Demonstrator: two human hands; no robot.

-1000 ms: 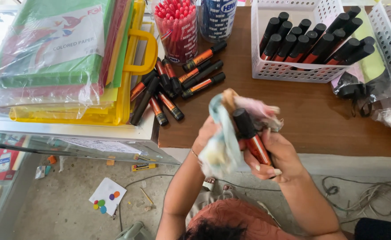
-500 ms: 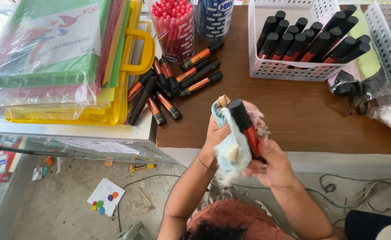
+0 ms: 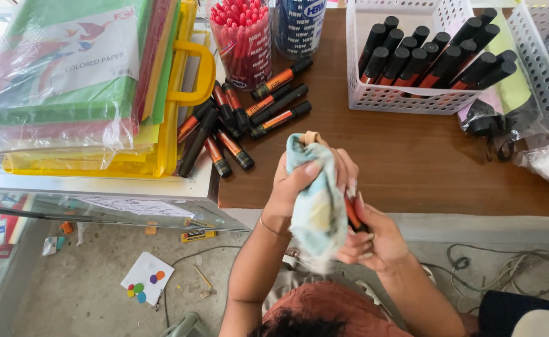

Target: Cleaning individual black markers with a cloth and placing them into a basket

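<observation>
Head view, left to right: stacked packs of coloured paper (image 3: 68, 81), then loose black-and-orange markers (image 3: 243, 118) on the brown table (image 3: 411, 162). Left hand (image 3: 293, 184) is clenched around a pale cloth (image 3: 315, 206) wrapped over a marker (image 3: 351, 214), which the right hand (image 3: 374, 240) grips from below. White basket (image 3: 411, 97) of markers stands behind, upper right.

A stationery shop: marker baskets (image 3: 411, 93), pen tubs (image 3: 240, 43), and wrapped coloured paper (image 3: 56, 68) crowd the counter (image 3: 411, 162).
</observation>
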